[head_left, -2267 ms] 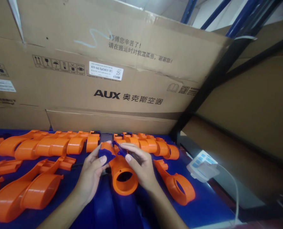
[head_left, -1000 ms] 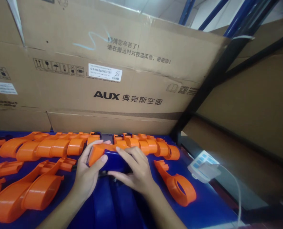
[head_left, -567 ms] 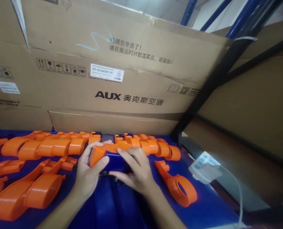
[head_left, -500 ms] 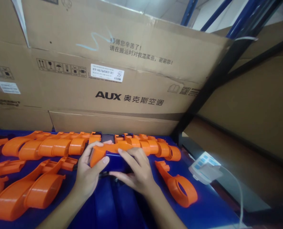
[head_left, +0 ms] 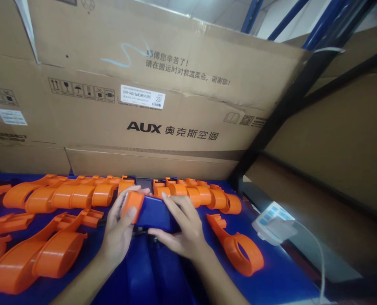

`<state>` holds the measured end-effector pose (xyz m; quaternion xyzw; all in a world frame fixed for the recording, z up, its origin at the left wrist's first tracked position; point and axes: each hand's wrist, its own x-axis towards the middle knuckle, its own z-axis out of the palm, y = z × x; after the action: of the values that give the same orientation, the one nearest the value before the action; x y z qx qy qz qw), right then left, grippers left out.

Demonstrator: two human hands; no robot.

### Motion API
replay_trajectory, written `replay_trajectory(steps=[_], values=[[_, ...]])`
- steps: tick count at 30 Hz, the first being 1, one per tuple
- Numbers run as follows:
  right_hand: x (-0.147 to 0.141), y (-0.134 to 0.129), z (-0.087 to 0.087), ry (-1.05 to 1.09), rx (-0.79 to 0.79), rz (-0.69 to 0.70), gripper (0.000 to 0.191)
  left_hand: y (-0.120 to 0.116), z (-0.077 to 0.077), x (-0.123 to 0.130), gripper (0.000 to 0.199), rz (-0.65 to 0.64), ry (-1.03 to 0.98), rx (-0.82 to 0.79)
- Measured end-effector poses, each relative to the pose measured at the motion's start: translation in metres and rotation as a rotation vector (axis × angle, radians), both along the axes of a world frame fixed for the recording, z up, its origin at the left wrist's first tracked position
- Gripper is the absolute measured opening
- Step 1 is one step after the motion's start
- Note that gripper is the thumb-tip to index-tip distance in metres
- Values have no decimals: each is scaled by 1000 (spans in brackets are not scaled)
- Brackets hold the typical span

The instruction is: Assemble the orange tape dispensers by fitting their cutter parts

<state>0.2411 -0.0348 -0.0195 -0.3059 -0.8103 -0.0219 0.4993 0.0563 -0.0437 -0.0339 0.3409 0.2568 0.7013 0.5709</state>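
Held between both hands above the blue table (head_left: 290,275) is a tape dispenser (head_left: 136,204). Its orange end carries a row of dark teeth along the left edge. A glossy blue part (head_left: 155,213) of it, or against it, faces me. My left hand (head_left: 116,231) is wrapped round the orange end, thumb on the front. On the right, my right hand (head_left: 188,226) grips the blue part, fingers on top and thumb underneath. The far side of the piece is hidden.
Orange tape dispensers (head_left: 82,195) stand in a row behind my hands, with a phone (head_left: 144,184) among them. Several more (head_left: 59,254) lie at the left. One (head_left: 243,254) lies at the right, near a white power strip (head_left: 274,222) with a cable. A large cardboard box (head_left: 175,114) stands behind.
The dispenser has turned in my hands, so more of the blue part shows and the orange along its top is no longer visible. My left thumb has shifted left.
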Motion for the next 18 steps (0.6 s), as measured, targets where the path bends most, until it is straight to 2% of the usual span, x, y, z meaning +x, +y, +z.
replay_trajectory(steps=[3,5,8,10,15,18], values=[[3,0,7,163,-174,51,55,-3,-4,1,49,-34,-26,46],[5,1,12,253,-336,132,38,-4,-6,1,47,-81,3,67],[6,4,14,336,-564,289,34,-3,-7,-1,42,-187,58,55],[5,4,14,365,-649,334,37,-2,-8,-2,37,-188,66,8],[5,-1,14,273,-670,346,49,7,-10,-2,35,-55,-14,-132],[8,-1,10,204,-458,283,69,18,-8,-5,43,12,-94,-178]])
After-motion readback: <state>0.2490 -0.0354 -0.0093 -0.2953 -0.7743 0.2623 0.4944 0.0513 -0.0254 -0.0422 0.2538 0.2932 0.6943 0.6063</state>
